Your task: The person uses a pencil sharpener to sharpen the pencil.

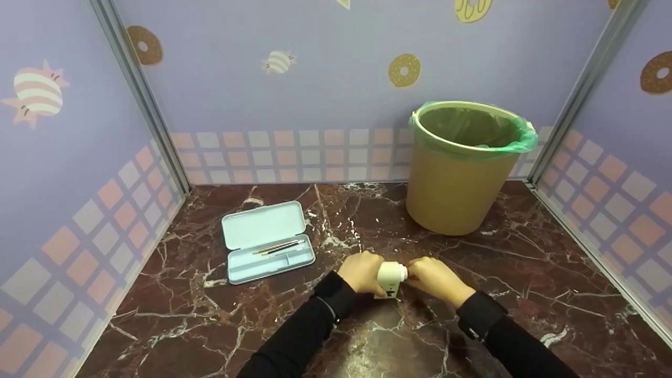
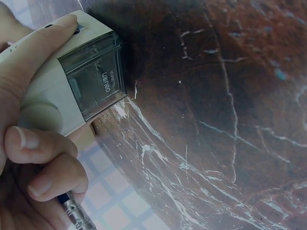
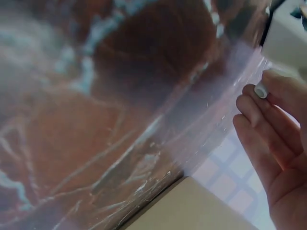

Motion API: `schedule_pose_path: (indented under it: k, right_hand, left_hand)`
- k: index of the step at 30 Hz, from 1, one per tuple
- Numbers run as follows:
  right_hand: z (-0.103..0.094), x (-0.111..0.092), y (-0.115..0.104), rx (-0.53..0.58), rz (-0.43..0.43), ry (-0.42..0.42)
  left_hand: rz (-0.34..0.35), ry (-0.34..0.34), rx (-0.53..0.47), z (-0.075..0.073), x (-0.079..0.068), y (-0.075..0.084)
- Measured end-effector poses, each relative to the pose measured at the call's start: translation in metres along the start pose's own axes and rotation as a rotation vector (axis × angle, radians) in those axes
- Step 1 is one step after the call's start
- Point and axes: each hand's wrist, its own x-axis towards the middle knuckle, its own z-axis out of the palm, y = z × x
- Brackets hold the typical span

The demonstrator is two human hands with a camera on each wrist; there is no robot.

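A white pencil sharpener (image 1: 388,281) with a smoky clear shavings drawer (image 2: 96,76) is at the middle front of the table. My left hand (image 1: 362,272) grips its body from the left, thumb along the white casing in the left wrist view. Below the curled fingers of that hand sticks out a dark stick with a ridged silvery end (image 2: 76,213), like a pencil's tip end. On the sharpener's right side, my right hand (image 1: 434,278) pinches a small white crank knob (image 3: 261,91) between thumb and forefinger; its other fingers are loosely bent.
To the left lies an open light-blue pencil case (image 1: 265,224) with several pencils (image 1: 281,247) in its tray. A tan waste bin (image 1: 454,194) with a green liner (image 1: 526,140) stands at the back right. Patterned walls (image 1: 336,100) border the marbled tabletop (image 1: 178,315).
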Motion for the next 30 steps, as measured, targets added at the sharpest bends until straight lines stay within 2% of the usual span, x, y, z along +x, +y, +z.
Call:
schedule_pose_path:
  k: [13,20,30]
  right_hand:
    - [-0.009,-0.021,-0.018,0.022,-0.06,-0.014]
    - [-0.026,-0.027,-0.027,0.049,-0.09,-0.033]
    - [-0.055,-0.025,-0.03,0.098,-0.155,-0.008]
  left_hand:
    - [-0.004,0.009,0.002,0.0,0.0,0.001]
    - [-0.008,0.007,-0.019,-0.002,0.0,0.001]
    - [0.0,0.021,0.0,-0.002,0.0,0.001]
